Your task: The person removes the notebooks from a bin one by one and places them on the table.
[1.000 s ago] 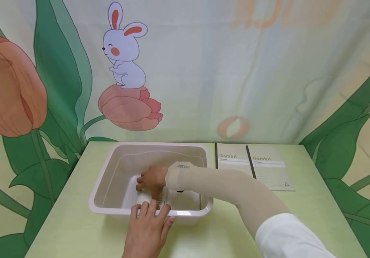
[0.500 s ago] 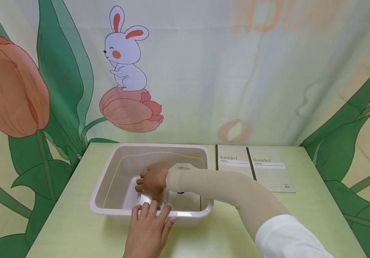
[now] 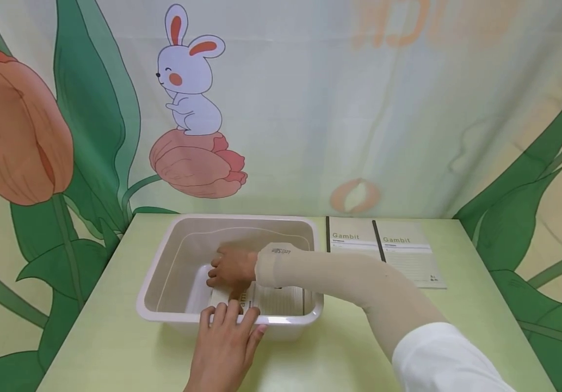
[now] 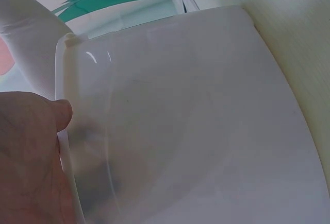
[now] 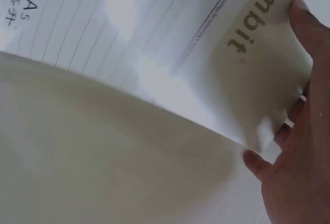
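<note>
A pale plastic bin (image 3: 173,314) stands on the table. My left hand (image 3: 227,340) grips its near rim, fingers over the edge and thumb along the outside; in the left wrist view the thumb lies against the bin wall (image 4: 196,121). Inside the bin my right hand (image 3: 232,267) holds the end of a white "Gambit" notebook (image 3: 281,302) lying at the bottom. In the right wrist view, the thumb lies on the notebook cover (image 5: 206,54) and the fingers are at its edge. The cover reads A5 and has ruled lines. Part of the notebook is hidden by the right arm.
Two more "Gambit" notebooks lie at the back right of the green table (image 3: 90,348): one with a dark spine (image 3: 351,237), the other (image 3: 410,261) beside it. A printed curtain (image 3: 285,109) hangs behind the table.
The head view has shifted slightly. Inside the bin my right hand has moved only a little at the notebook, and the left hand keeps its hold on the rim.
</note>
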`<state>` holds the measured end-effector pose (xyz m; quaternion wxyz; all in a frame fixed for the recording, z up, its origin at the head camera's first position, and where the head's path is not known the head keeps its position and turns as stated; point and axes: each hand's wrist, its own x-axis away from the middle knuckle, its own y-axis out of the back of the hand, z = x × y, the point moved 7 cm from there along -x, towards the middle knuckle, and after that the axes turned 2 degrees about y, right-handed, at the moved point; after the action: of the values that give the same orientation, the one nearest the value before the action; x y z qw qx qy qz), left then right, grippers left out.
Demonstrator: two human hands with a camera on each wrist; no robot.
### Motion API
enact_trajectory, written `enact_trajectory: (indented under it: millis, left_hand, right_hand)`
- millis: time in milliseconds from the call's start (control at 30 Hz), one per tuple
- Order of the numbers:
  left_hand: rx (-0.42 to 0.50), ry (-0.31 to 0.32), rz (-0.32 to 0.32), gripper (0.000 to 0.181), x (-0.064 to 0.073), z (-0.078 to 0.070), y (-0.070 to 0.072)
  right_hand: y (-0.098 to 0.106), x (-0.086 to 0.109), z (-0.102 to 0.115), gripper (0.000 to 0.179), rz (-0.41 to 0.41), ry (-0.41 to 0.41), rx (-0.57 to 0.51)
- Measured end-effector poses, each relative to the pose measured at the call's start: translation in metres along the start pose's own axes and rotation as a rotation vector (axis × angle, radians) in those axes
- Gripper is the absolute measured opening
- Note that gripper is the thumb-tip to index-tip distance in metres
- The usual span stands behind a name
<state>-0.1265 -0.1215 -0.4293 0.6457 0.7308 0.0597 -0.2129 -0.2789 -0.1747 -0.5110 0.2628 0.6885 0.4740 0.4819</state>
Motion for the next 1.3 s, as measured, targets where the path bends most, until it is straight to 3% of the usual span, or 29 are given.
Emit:
enact_trajectory:
  millis: [233, 467, 700, 933, 1300]
  left_hand:
    - [0.014, -0.014, -0.018, 0.033, 0.000, -0.001, -0.001]
    - [0.017, -0.022, -0.054, 0.043, 0.002, 0.002, 0.001]
    - [0.029, -0.030, -0.057, 0.045, 0.002, 0.002, 0.001]
    - [0.033, -0.035, -0.075, 0.041, 0.004, 0.001, 0.001]
    - [0.033, -0.044, -0.088, 0.042, 0.007, -0.002, 0.000]
  right_hand:
    - [0.007, 0.013, -0.002, 0.064, -0.019, 0.018, -0.030]
    - [0.036, 0.040, -0.020, 0.069, -0.086, -0.004, -0.025]
    - [0.055, 0.058, -0.018, 0.069, -0.099, 0.016, -0.003]
    - [0.068, 0.071, -0.036, 0.068, -0.127, -0.091, -0.079]
    - [0.112, 0.119, -0.076, 0.060, -0.339, -0.263, -0.076]
